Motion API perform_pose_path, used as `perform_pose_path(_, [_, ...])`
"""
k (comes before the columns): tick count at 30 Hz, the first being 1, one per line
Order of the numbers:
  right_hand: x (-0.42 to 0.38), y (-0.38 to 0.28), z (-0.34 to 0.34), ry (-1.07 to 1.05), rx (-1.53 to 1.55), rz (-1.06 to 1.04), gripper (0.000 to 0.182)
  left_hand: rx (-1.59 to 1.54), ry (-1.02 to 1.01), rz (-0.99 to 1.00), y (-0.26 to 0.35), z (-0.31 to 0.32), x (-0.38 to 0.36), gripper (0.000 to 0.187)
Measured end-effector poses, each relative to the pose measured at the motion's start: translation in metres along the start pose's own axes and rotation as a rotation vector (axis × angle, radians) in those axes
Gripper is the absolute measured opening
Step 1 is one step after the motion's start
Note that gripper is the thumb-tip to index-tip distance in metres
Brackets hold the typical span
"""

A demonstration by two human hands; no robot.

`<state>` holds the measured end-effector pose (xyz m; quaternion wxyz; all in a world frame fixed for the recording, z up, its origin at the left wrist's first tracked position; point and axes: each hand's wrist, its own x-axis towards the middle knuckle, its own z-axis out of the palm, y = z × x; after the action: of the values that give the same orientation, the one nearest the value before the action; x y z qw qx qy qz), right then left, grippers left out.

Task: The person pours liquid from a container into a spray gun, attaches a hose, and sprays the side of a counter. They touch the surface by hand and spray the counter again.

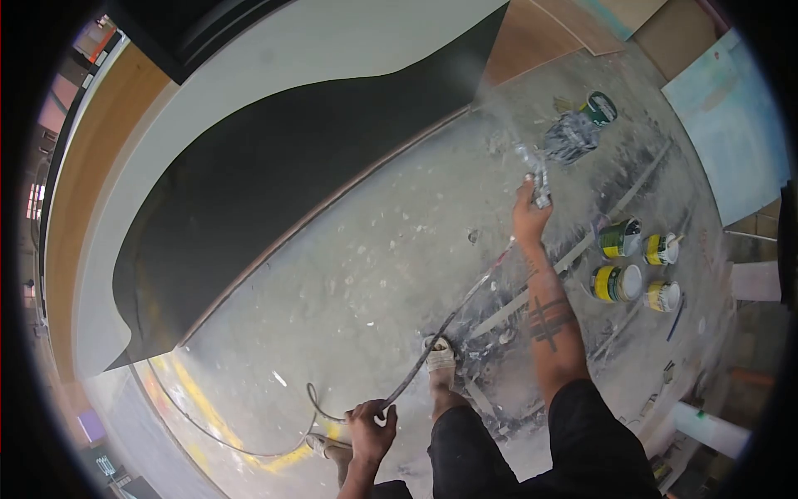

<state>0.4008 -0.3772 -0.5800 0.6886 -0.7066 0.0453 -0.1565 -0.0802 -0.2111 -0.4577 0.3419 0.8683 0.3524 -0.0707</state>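
My right hand [530, 218] is stretched forward over the floor with its fingers wrapped round a silver spray gun [542, 185]. A dark air hose [453, 318] runs from below the gun back toward my body. Near my feet, the fingers of my left hand [371, 428] are closed round this hose. Beyond the left hand the hose makes a small loop and trails off to the left. Ahead stands a large panel with a dark grey painted area [274, 179] and a pale, wavy border [249, 71]. The gun is apart from the panel.
Several paint cans, one of them a green and yellow can [617, 284], stand on the floor at right. A green can [598, 109] and a paint-smeared grey heap [572, 138] lie farther off. A pale blue board [730, 129] is at the right edge. Hose crosses the floor by my sandals [440, 353].
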Motion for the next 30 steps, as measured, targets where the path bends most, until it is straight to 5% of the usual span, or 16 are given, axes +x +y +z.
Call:
perform_pose_path(6, [0.073, -0.014, -0.023, 0.169, -0.112, -0.04, 0.028, -0.028, -0.095, 0.123, 0.031, 0.016, 0.008, 0.02])
perform_pose_path(11, [0.058, -0.007, -0.018, 0.199, -0.124, 0.03, 0.028, -0.023, -0.058, 0.116, 0.025, 0.008, 0.008, 0.016])
perform_pose_path(13, [0.02, 0.002, -0.009, 0.11, 0.02, -0.037, 0.027, -0.067, 0.02, 0.073, 0.008, -0.004, 0.006, 0.01])
perform_pose_path(16, [-0.061, 0.008, -0.006, -0.084, 0.05, 0.154, 0.023, 0.081, 0.06, 0.068, -0.021, -0.039, -0.004, 0.007])
perform_pose_path(21, [-0.181, -0.073, -0.018, -0.547, 0.143, 0.213, 0.023, 0.173, 0.055, 0.105, -0.077, -0.079, -0.018, 0.01])
perform_pose_path(30, [-0.212, -0.052, -0.039, -0.589, 0.029, 0.038, 0.031, 0.241, -0.02, 0.13, -0.104, -0.086, -0.002, 0.011])
